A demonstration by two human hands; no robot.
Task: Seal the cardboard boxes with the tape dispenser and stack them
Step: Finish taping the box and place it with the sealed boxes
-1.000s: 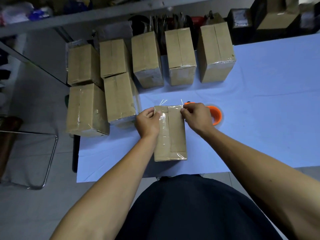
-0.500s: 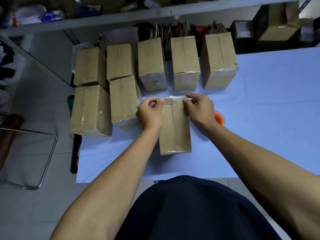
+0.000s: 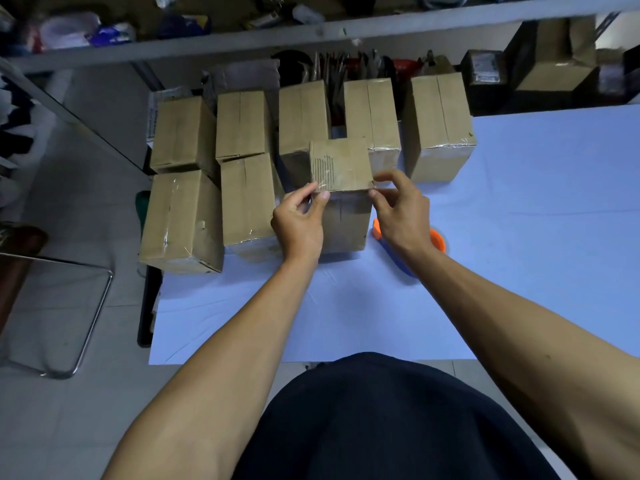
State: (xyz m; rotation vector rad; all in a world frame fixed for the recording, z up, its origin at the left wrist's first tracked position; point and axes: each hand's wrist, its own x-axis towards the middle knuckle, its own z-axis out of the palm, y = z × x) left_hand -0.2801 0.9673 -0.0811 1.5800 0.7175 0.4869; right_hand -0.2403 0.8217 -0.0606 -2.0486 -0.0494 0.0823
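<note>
Hands pinch the brown taped cardboard box (image 3: 341, 192) at frame centre — left hand (image 3: 300, 223), right hand (image 3: 401, 213) on its top corners; it stands upright, long axis vertical.

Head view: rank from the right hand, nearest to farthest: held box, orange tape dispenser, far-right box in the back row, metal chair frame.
From the right hand:
1. Held box, at its fingertips, just left.
2. Orange tape dispenser, partly under the wrist.
3. Far-right box, back row, beyond the hand.
4. Metal chair frame, on the floor, far left.
</note>
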